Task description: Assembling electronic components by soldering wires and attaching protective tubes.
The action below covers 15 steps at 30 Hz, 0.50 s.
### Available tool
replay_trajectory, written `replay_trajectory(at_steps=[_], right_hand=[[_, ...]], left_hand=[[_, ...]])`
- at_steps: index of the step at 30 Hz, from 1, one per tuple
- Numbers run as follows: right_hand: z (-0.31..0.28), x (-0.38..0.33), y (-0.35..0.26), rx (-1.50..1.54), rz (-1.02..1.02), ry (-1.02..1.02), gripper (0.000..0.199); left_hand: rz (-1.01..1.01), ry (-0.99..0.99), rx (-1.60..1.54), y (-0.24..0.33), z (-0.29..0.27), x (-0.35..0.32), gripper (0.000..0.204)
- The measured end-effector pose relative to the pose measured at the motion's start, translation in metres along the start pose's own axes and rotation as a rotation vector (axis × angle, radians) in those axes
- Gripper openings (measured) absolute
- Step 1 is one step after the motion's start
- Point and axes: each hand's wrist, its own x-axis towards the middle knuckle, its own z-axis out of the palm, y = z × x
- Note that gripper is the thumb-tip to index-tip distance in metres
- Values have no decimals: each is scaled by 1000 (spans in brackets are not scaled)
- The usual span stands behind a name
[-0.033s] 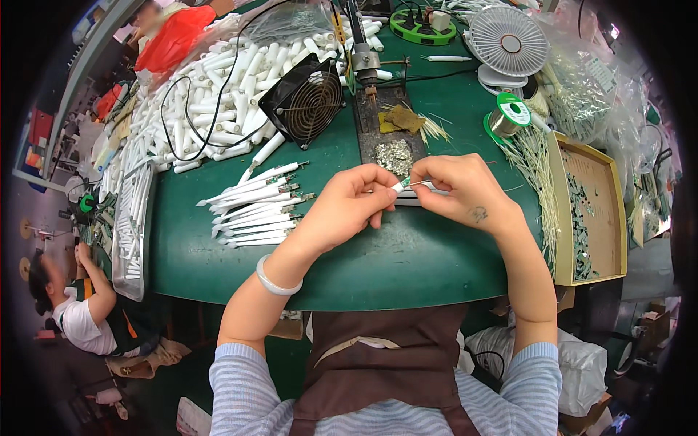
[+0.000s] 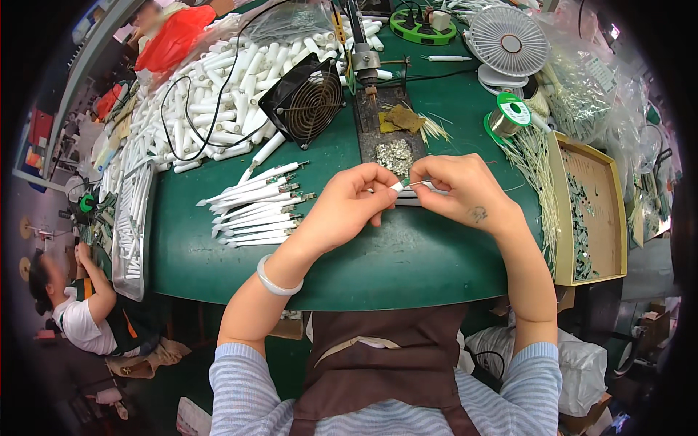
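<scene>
Both hands (image 2: 411, 192) together over the green table (image 2: 407, 254), fingertips pinched on one small white tube (image 2: 399, 186).

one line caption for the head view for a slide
Both hands, left and right, pinch a slim white tube over a green table.

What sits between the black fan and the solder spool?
In the head view, between the black fan and the solder spool: a dark tray holding solder scraps and a brown sponge.

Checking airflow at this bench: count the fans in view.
2. A black square fan stands on the green table beside the pile of white tubes. A white round fan stands at the far right edge. Clutter may hide others.
</scene>
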Motion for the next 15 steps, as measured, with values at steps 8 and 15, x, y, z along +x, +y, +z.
replay_trajectory(at_steps=[8, 15], right_hand=[[4, 0, -5, 22, 160, -93, 14], [11, 1, -10, 132, 322, -88, 13]], left_hand=[[174, 101, 354, -11, 2, 5, 21], [177, 136, 230, -11, 12, 6, 15]])
